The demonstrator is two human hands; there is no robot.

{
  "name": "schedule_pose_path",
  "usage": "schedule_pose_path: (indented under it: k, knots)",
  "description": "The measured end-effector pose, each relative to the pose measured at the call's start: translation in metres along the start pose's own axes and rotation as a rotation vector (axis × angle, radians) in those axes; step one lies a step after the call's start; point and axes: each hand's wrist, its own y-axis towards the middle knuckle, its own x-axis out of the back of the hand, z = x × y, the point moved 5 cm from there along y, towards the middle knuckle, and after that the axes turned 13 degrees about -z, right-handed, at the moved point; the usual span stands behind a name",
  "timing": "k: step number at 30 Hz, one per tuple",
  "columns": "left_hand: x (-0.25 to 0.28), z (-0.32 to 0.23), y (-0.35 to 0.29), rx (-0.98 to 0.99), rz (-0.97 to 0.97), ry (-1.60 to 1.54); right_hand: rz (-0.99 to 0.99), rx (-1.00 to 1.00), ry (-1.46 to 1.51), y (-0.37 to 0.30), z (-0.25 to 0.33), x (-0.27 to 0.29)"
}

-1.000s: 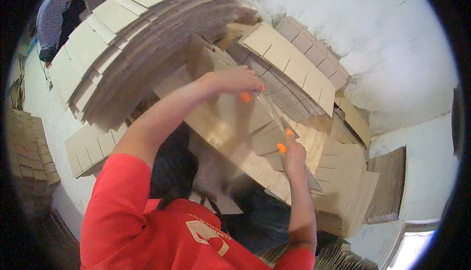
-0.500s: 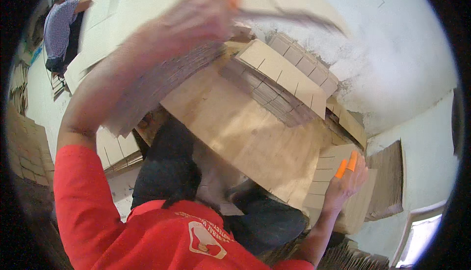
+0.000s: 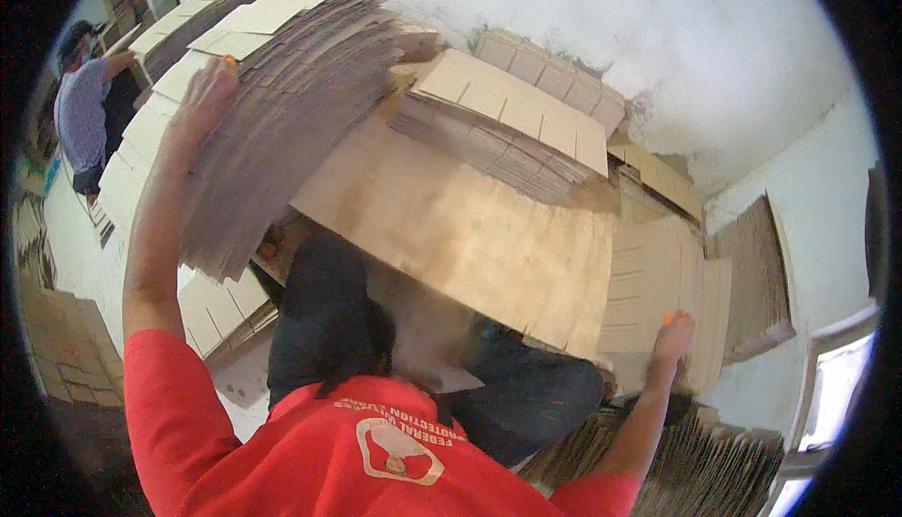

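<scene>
Tall, fanned-out stack of tan cardboard pieces (image 3: 291,104) sits left of a pale plywood desk (image 3: 460,221). Left hand (image 3: 202,99) is over its top, fingers reaching toward the upper pieces, orange cover (image 3: 229,61) on a fingertip; whether it pinches a piece, cannot tell. Right hand (image 3: 674,337) is at the stack of flat tan cardboard sheets with thin slots (image 3: 644,277) by the desk's right end, fingers curled, orange at the tip; can't tell if it grips a sheet.

Progress, judged from layout: no half-worked piece shows between the hands, so none looks under way. Tall stack is probably the done side, layered high; slotted sheets by the right hand probably what's left, quite a few. Counts not readable, roles of the two stacks a guess.

Outward: long slotted cardboard stack (image 3: 512,104) along the desk's far side, second slotted stack (image 3: 554,71) behind it, near the stained white wall (image 3: 714,38). Far right, grey-brown cardboard stack (image 3: 752,282); lower right, dense row of cardboard edges (image 3: 723,456). Lower left, small slotted stack (image 3: 221,308). Far left, blocky brown cardboard pile (image 3: 70,343). Upper left, co-worker in a light top (image 3: 83,113).
</scene>
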Motion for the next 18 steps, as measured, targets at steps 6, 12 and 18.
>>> schedule_pose_path:
  k: [6,12,18]
  knots:
    - [0.016,-0.004,0.022,-0.139,0.203,0.053,-0.191,0.107,0.002,0.017,-0.015,-0.021]
    - [0.023,-0.039,0.041,-0.179,0.146,0.101,-0.095,-0.101,0.205,0.034,-0.057,-0.033]
    - [0.034,-0.116,0.027,-0.413,-0.275,-0.080,0.025,-0.149,0.075,0.039,-0.032,0.010]
